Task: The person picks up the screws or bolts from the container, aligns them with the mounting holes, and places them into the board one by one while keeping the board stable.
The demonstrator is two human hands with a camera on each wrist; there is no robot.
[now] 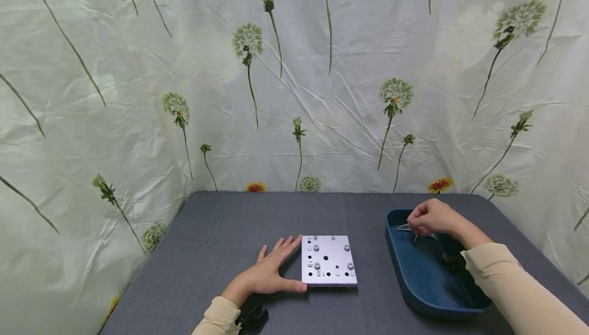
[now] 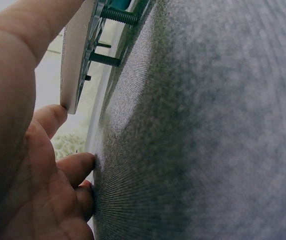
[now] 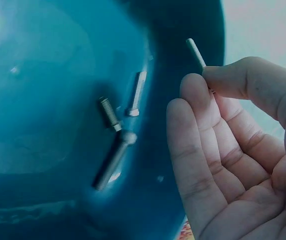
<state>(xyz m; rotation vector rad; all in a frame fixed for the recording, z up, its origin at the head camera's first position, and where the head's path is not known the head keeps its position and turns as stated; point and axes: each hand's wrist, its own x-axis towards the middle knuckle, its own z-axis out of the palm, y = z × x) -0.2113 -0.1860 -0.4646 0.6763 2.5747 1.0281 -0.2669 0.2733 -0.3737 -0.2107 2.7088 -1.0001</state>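
A square metal plate (image 1: 335,254), with several holes and socket-head screws in its top, stands on the table. In the left wrist view, threaded screw shanks (image 2: 119,16) stick out below the plate, over the cloth. My left hand (image 1: 269,271) lies spread at its left side, forefinger at the far corner and thumb at the near one. Over the far part of a blue tray (image 1: 411,294) is my right hand (image 1: 432,218). Its thumb and forefinger pinch a thin silver screw (image 3: 195,51), its threaded end sticking out. Three more screws (image 3: 137,94) lie in the tray below.
Grey cloth (image 1: 248,217) covers the table. The tray's raised rim borders the right side, and a dark item (image 1: 453,261) shows inside it under the right forearm. A black strap (image 1: 253,318) is at the left wrist. A flower-printed curtain (image 1: 285,94) hangs behind the table.
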